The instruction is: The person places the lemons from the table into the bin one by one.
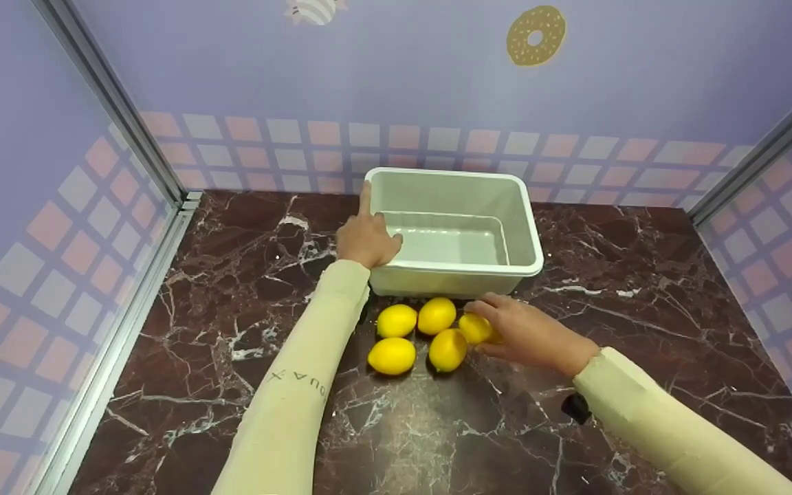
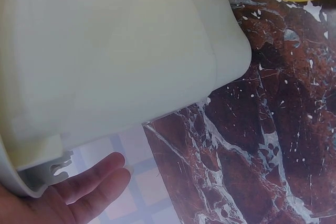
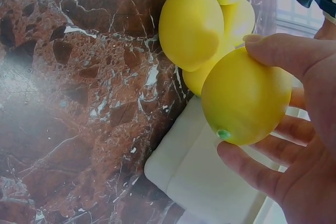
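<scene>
A white rectangular plastic bin stands on the dark marbled surface, its inside bare. My left hand grips the bin's left rim near the front corner, the index finger stretched along the rim and the thumb over the inner side. In the left wrist view, two fingers hang down outside the rim. My right hand holds a yellow lemon with a green tip, its thumb on one side and fingers on the other. Several other lemons lie close together just in front of the bin.
Behind the bin rises a purple wall with a checkered band. Side panels stand at left and right, joined to it by metal frame strips. The marbled tabletop spreads around the bin and lemons.
</scene>
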`<state>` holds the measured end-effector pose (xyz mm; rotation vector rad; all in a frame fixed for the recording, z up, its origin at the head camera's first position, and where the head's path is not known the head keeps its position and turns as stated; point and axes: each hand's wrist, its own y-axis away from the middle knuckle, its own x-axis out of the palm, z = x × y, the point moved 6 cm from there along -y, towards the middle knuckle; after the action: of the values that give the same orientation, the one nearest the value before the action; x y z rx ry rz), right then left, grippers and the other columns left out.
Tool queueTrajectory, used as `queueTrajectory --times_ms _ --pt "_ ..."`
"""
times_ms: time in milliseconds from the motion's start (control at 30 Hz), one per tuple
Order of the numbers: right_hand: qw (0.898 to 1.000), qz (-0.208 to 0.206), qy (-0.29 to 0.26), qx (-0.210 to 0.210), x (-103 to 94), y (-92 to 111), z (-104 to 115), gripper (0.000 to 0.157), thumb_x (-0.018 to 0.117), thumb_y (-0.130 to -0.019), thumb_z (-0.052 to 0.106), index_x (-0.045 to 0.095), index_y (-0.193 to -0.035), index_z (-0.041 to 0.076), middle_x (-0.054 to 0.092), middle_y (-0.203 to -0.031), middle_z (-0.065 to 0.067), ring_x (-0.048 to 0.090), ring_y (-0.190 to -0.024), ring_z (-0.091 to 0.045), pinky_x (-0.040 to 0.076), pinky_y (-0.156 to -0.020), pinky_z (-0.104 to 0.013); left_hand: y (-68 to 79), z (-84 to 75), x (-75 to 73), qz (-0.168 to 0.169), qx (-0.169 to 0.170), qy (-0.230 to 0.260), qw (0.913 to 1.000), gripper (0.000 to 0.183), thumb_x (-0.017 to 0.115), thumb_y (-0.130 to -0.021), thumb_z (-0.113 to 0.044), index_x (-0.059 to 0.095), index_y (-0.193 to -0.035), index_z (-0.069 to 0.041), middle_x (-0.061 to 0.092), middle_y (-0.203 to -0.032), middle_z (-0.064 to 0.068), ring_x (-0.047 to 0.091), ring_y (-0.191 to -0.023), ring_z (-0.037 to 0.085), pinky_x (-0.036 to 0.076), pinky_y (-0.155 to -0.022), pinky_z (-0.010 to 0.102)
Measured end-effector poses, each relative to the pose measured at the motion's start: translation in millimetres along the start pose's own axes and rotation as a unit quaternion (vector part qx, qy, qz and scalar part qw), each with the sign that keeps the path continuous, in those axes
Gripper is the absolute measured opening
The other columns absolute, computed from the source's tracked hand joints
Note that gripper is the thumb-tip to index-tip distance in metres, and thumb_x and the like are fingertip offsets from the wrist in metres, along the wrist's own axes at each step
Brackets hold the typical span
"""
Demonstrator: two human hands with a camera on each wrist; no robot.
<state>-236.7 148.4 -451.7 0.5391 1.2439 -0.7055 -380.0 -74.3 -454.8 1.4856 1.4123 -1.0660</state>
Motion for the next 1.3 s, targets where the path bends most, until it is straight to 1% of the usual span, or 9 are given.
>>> queueTrajectory --times_ms 267,533,733,933,1300 --pt "1.000 0.003 0.005 0.000 -1.3 -1 3 0.054 0.077 -0.081 0.027 0.058 -0.128 0.007 0.059 -0.113 -0.008 0.061 -0.094 -0.023 0.053 -0.087 -0.042 0.1 -0.1 -0.5 0.001 0.000 0.000 1.0000 0.054 0.055 -0.088 -0.044 0.064 -0.124 -0.005 -0.003 -0.165 0.001 0.062 -0.095 0.035 0.054 -0.074 0.050" --pt "1.000 0.008 -0.001 0.007 -2.6 -1 4 0.057 0.078 -0.080 0.026 0.057 -0.129 0.007 0.059 -0.116 -0.009 0.061 -0.097 -0.024 0.053 -0.089 -0.043 -0.7 0.2 0.6 0.006 0.000 -0.001 1.0000 0.056 0.055 -0.089 -0.045 0.063 -0.126 -0.005 -0.004 -0.165 0.000 0.061 -0.101 0.036 0.053 -0.078 0.050" --pt "1.000 0.007 0.003 0.002 -5.0 -2 6 0.056 0.078 -0.080 0.030 0.057 -0.128 0.008 0.059 -0.115 -0.007 0.061 -0.096 -0.022 0.053 -0.087 -0.041 -0.3 -0.1 0.2 0.007 -0.001 -0.004 1.0000 0.056 0.054 -0.088 -0.046 0.063 -0.126 -0.005 -0.004 -0.165 0.000 0.061 -0.102 0.036 0.053 -0.078 0.050" --pt "1.000 0.007 0.008 -0.007 -8.5 -2 9 0.058 0.077 -0.081 0.033 0.057 -0.129 0.008 0.059 -0.117 -0.008 0.061 -0.099 -0.021 0.053 -0.090 -0.040 2.6 -1.4 -1.8 0.013 0.000 -0.006 0.9999 0.056 0.053 -0.090 -0.046 0.063 -0.126 -0.005 -0.005 -0.165 0.001 0.061 -0.103 0.036 0.053 -0.078 0.050" --pt "1.000 0.012 0.011 0.000 -11.3 -3 10 0.058 0.077 -0.081 0.033 0.057 -0.130 0.010 0.059 -0.117 -0.006 0.060 -0.097 -0.019 0.053 -0.089 -0.038 1.5 -0.9 -1.4 0.007 0.000 -0.007 1.0000 0.055 0.053 -0.090 -0.046 0.063 -0.125 -0.005 -0.005 -0.165 0.000 0.061 -0.101 0.035 0.053 -0.078 0.049"
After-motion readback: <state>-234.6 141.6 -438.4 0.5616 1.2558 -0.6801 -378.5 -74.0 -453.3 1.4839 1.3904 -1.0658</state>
